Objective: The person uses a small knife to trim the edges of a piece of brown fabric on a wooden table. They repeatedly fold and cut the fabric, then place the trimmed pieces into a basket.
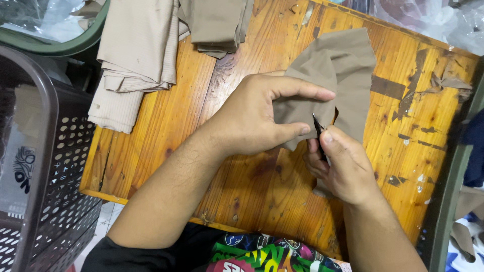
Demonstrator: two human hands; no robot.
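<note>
Two hands work a taupe fabric piece (pixel 333 80) on an orange wooden table (pixel 166 126). Left hand (pixel 252 118) pinches the cloth; right hand (pixel 340 168) grips small dark snips (pixel 317 128), whose tips sit beside the left thumb and could nick it.

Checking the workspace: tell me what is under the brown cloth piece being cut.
Under the brown cloth piece lies the wooden table. Whatever sits beneath its middle is covered from view.

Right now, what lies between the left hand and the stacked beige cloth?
Head view: only bare wooden table between the left hand and the stacked beige cloth.
</note>
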